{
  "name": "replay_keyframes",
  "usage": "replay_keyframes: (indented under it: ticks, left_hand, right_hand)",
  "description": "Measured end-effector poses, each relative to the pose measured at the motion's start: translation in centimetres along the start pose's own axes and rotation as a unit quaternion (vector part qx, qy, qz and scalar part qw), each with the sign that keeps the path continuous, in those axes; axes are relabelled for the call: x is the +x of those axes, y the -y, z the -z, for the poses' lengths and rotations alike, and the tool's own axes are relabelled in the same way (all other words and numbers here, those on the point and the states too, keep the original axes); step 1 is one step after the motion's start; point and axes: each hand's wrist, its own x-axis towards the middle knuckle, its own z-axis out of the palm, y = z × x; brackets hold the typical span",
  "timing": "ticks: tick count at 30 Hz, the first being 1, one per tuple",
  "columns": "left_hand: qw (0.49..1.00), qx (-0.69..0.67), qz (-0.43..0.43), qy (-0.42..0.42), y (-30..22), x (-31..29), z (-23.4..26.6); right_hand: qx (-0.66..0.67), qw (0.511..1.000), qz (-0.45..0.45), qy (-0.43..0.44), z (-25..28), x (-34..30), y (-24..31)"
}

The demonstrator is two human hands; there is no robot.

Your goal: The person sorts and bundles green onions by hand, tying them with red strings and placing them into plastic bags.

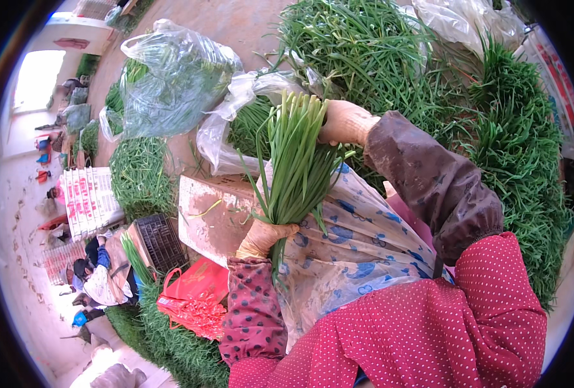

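At frame centre, left hand [263, 237] is clenched round the lower end of a bunch of green chives [295, 158]; fingers wrapped tight, gloved. Right hand [346, 123], also gloved, sits at approx 1 o'clock from the left, fingers curled over the bunch's upper part near the tips. Long axis of bunch runs approx 6-to-12, leaning slightly to 1. Both hands touch it; left carries the base, right steadies the top. Under it lies a blue-patterned cloth [351, 246] over the lap. Clear plastic bag [229, 123] w/ more greens at 11 o'clock; big heap of chives [520, 161] at 2–3 o'clock.
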Motion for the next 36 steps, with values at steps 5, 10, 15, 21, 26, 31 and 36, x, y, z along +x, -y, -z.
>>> replay_keyframes:
  ticks: [5,10,15,21,26,31,36]
  left_hand:
    - [0.999,0.027,0.017,0.015,0.0,0.1,0.3]
    - [1.0,-0.016,0.01,0.007,0.3,-0.1,0.4]
    - [0.999,-0.022,0.005,0.044,0.7,0.0,1.0]
    - [0.991,-0.089,0.009,0.094,1.8,-1.3,0.9]
    - [0.982,-0.124,0.084,0.112,2.8,-1.7,1.1]
    - [0.982,-0.127,0.097,0.098,2.6,-2.5,0.8]
    - [0.981,-0.144,0.04,0.124,3.8,-2.7,1.7]
  right_hand:
    - [-0.141,0.983,-0.035,-0.112,0.3,-1.9,1.6]
    - [-0.212,0.969,-0.052,-0.113,3.8,-1.0,0.7]
    - [-0.092,0.951,-0.145,-0.257,10.9,-1.4,-4.0]
    - [-0.373,0.886,-0.26,-0.087,15.8,-4.0,-10.7]
    - [-0.09,0.99,0.099,0.04,10.4,-4.7,-6.3]
    - [0.149,0.943,0.179,0.238,3.2,0.1,0.4]
    - [0.271,0.949,0.16,0.014,2.8,-0.2,2.6]
